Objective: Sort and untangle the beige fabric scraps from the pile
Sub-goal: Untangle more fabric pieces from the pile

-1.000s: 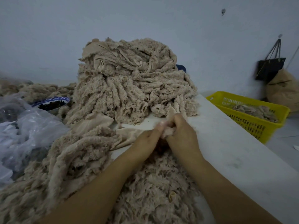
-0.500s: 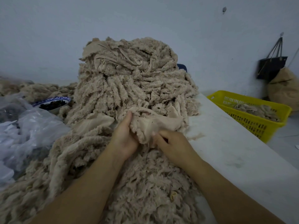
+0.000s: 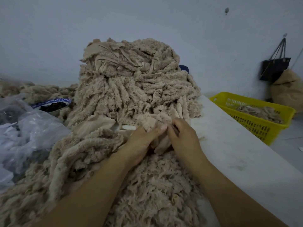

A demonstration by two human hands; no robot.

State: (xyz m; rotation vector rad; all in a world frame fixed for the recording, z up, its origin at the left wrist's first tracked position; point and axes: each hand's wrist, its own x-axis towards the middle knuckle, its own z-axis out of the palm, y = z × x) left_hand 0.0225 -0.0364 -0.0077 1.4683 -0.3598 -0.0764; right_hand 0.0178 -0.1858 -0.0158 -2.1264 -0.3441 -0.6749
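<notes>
- Head view: the left hand (image 3: 141,141) and the right hand (image 3: 183,136) meet at the middle of a white tabletop (image 3: 237,154), thumbs almost touching.
- Both hands grip one crumpled beige fabric scrap (image 3: 161,144); the left thumb and fingers pinch its fluffy upper edge, and the right fingers curl round its right side.
- The held scrap lies at the near foot of a tall pile of beige fabric scraps (image 3: 131,82), above a low near heap of fluffy beige scraps (image 3: 155,185) that the forearms cross.
- Left: a clear crinkled plastic bag (image 3: 29,131); beyond it, a blue-rimmed bowl of dark pieces (image 3: 54,104).
- Right, off the table: a yellow perforated plastic basket (image 3: 262,130) holding a few beige scraps.
- Far right: a black bag (image 3: 273,69) hangs on the wall above a tan sack (image 3: 288,90).
</notes>
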